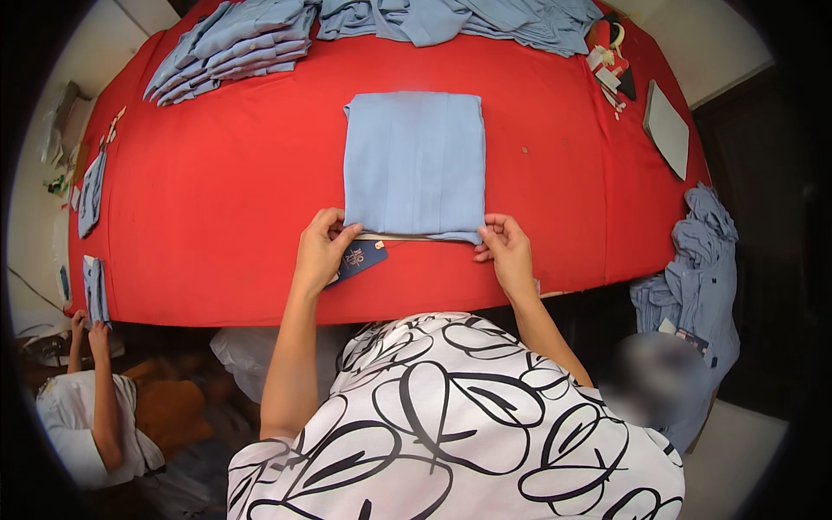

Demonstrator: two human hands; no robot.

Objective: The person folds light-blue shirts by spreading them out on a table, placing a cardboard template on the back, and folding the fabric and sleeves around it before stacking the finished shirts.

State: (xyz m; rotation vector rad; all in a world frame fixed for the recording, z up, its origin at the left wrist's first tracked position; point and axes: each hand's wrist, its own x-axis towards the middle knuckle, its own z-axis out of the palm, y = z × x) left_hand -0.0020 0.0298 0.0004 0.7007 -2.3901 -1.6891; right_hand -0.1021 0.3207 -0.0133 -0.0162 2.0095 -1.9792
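Note:
A light blue garment (414, 165), folded into a neat rectangle, lies flat on the red-covered table (234, 182) in front of me. My left hand (325, 245) pinches its near left corner between thumb and fingers. At the near right corner, my right hand (507, 249) grips the fabric the same way. A pale strip shows under the near edge between my hands. Beside my left hand, a dark blue hang tag (362, 257) sticks out from beneath the garment.
Folded blue garments form a stack (247, 48) at the far left, with a loose blue pile (459, 19) beyond. A grey-white panel (666, 130) lies at right. More blue garments (702, 260) hang off the right side. Another person's hands (92, 334) hold blue cloth at the left edge.

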